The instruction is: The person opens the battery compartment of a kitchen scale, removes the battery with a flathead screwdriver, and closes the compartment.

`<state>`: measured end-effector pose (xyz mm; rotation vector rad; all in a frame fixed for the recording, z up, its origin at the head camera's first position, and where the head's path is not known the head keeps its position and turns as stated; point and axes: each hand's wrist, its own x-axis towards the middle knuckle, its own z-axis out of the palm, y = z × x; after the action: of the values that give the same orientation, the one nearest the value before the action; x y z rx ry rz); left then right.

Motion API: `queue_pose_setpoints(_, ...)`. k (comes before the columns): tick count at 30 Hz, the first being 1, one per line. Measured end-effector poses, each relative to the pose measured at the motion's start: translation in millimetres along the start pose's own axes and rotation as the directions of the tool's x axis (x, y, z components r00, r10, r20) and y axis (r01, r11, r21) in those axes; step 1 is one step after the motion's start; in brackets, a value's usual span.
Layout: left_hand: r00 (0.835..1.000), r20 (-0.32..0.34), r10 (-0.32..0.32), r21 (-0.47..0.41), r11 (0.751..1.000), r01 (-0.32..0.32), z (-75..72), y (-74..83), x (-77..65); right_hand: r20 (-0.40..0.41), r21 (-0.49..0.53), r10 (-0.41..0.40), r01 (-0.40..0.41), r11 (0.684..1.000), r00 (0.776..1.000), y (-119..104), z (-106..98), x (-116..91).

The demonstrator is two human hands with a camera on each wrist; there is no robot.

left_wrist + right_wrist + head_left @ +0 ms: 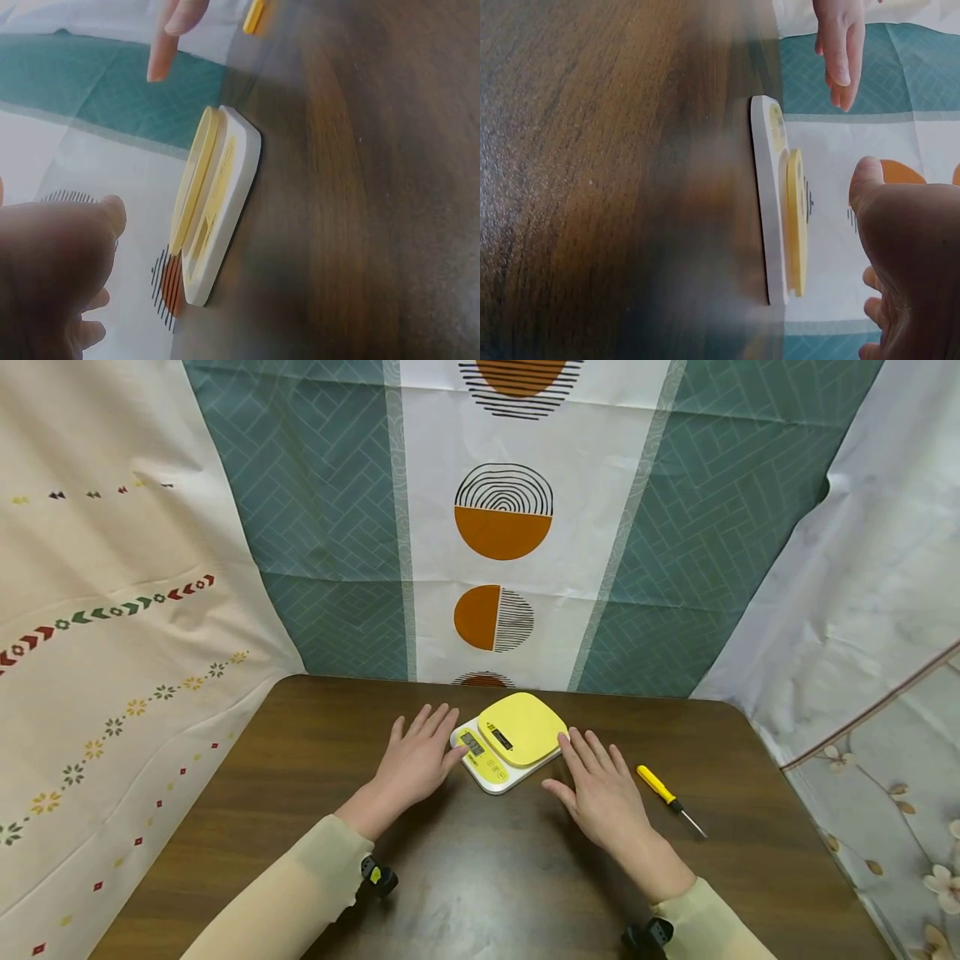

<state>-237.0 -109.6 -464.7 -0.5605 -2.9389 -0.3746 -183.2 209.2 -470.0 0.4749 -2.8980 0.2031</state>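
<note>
A white digital kitchen scale [495, 787] with a yellow weighing plate [534, 718] lies turned at an angle near the back of the table. Dark marks show on its small display, too small to read. My left hand [417, 758] is held to the left of the scale, palm down with fingers extended. On the other side is my right hand [600, 789], its fingers also straight and spread. Both wrist views show a gap between each hand and the scale [769, 217], and neither hand holds anything. A screwdriver [662, 788] with a yellow and black handle lies right of my right hand.
The brown wooden table [465, 893] ends just behind the scale. A patterned curtain [330, 527] hangs at the back edge, and pale cloths hang on the left [97, 610] and right [877, 610]. Each wrist wears a dark strapped device.
</note>
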Motion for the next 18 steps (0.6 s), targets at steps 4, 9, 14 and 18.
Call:
queue_pose_setpoints(4,1.0,0.004,0.001,-0.004,1.0,-0.001,1.7,0.6,5.1,0.008,-0.002,0.0,0.0,1.0,1.0,0.1,2.6,1.4)
queue_pose_setpoints(9,1.0,0.017,-0.009,0.005,1.0,0.009,6.9,1.1,11.7,0.01,0.002,-0.008,0.008,1.0,1.0,-1.6,5.4,2.8)
queue_pose_setpoints(14,1.0,0.022,-0.006,0.004,1.0,0.006,8.4,5.0,16.9,0.015,0.005,-0.014,0.014,1.0,1.0,-3.2,8.8,3.8)
queue_pose_setpoints(18,1.0,0.025,0.0,0.002,1.0,0.0,8.3,7.9,21.0,0.018,0.002,-0.013,0.013,1.0,1.0,-3.1,10.4,4.9)
